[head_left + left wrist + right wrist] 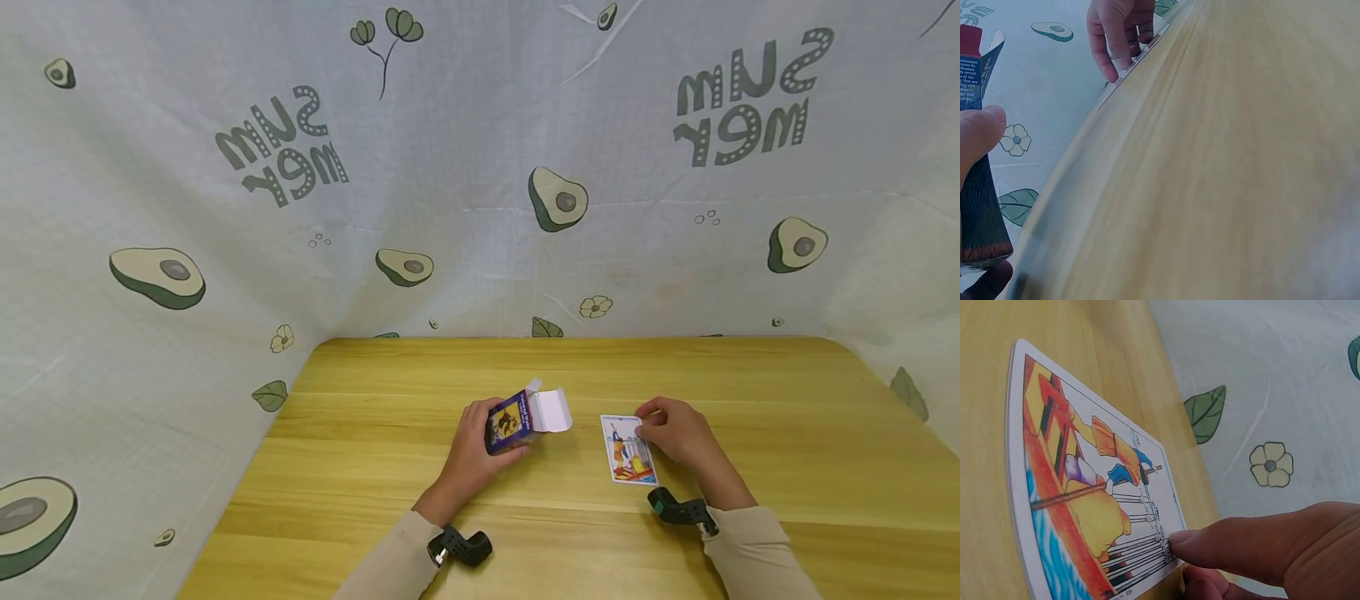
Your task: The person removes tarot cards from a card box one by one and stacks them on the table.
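Note:
My left hand [474,458] grips a small purple tarot card box [508,422], thumb on the near side and fingers round the far one. Its white-lined top flap [552,411] stands open towards the right. Only part of the box [980,206] shows in the left wrist view. To the right, a tarot card [626,454] with a boat scene lies face up at table level. My right hand [681,435] pinches its upper right edge. In the right wrist view the thumb [1188,544] is on the card's face, with curled fingers partly hidden beside the edge.
Both hands are over a yellow wood-grain table [360,433]. A white cloth [465,167] printed with avocados and leaves hangs behind the table and down its left side. A black camera sits on each wrist, the right one [678,507] close below the card.

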Motion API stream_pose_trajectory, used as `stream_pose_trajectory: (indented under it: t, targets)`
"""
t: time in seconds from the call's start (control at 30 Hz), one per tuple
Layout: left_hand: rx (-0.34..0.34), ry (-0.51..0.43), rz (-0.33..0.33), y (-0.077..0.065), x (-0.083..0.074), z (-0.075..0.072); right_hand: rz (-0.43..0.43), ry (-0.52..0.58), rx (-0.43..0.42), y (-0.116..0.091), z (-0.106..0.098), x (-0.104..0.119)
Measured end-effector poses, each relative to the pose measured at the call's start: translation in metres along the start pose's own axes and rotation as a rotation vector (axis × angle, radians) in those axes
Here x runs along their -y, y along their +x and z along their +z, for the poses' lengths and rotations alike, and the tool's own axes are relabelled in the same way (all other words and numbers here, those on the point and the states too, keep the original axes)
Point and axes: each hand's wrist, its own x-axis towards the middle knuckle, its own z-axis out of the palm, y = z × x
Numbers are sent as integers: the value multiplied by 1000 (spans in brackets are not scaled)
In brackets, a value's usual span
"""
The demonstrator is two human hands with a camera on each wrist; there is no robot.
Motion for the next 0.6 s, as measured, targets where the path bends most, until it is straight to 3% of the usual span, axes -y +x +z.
stream_pose_trajectory:
  t: [0.6]
  targets:
    - [3,4,-4,0,0,0,-2,-6,5,0,-3,2]
